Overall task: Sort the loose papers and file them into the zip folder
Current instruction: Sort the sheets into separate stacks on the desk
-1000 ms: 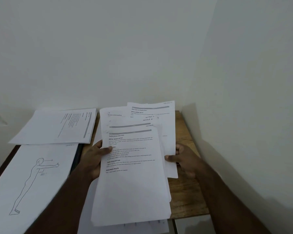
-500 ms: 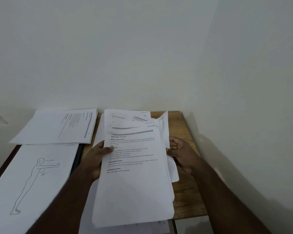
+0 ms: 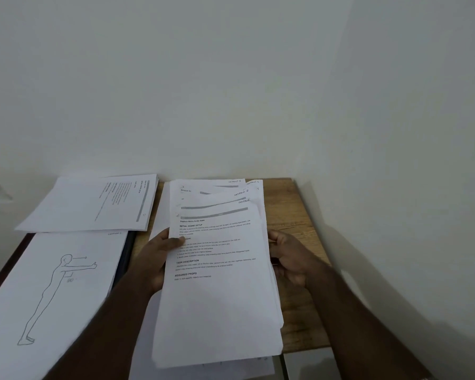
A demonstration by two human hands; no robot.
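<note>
A stack of printed sheets (image 3: 217, 292) is held between both hands above the wooden table (image 3: 288, 212). My left hand (image 3: 157, 256) grips its left edge, thumb on the top page. My right hand (image 3: 288, 256) holds the right edge with curled fingers. Upper corners of several sheets fan out at the top of the stack. A sheet with a drawn standing figure (image 3: 52, 292) lies on the left, over a dark folder (image 3: 125, 256) of which only an edge shows. Another printed sheet (image 3: 93, 204) lies turned sideways at the back left.
White walls close the table in at the back and on the right. The table's front edge (image 3: 307, 348) runs just below the stack's right corner. More paper (image 3: 203, 373) lies under the held stack at the bottom.
My right hand has pushed the sheets that stuck out to the right back under the stack, so the pile is narrower and more even. My left hand has kept its grip.
</note>
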